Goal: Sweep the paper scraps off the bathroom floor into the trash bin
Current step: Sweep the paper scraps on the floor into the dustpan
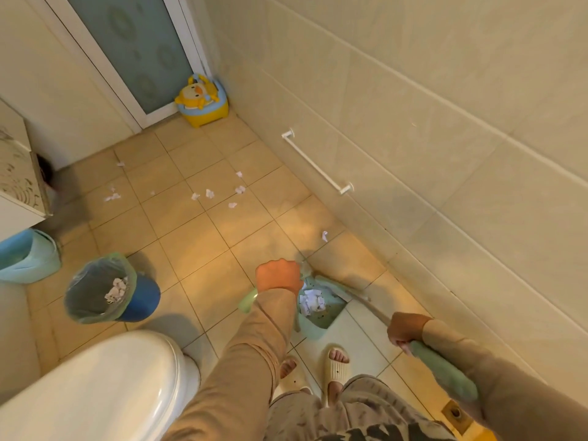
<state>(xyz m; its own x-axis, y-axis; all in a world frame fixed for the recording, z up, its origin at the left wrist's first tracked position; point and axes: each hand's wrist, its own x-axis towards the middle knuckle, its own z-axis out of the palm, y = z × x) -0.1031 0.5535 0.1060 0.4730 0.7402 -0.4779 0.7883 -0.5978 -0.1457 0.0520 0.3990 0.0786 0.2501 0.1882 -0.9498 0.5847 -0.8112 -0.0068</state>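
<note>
My left hand (278,275) grips the pale green handle of a green dustpan (321,313) standing on the floor in front of my feet. White paper scraps (311,302) lie heaped inside the pan. My right hand (405,329) grips the green broom handle (442,367), and the broom's head reaches the floor beside the pan's right edge. A blue trash bin (140,300) with a green liner stands left of the pan, with some scraps inside. Several loose scraps (210,194) lie on the tan tiles farther off, and one scrap (324,236) lies near the right wall.
A white toilet (95,386) fills the lower left. A light blue bin (28,256) stands under the cabinet at far left. A yellow duck potty (202,101) sits by the glass door. A white towel bar (318,163) is low on the right wall. My slippered feet (335,364) stand behind the pan.
</note>
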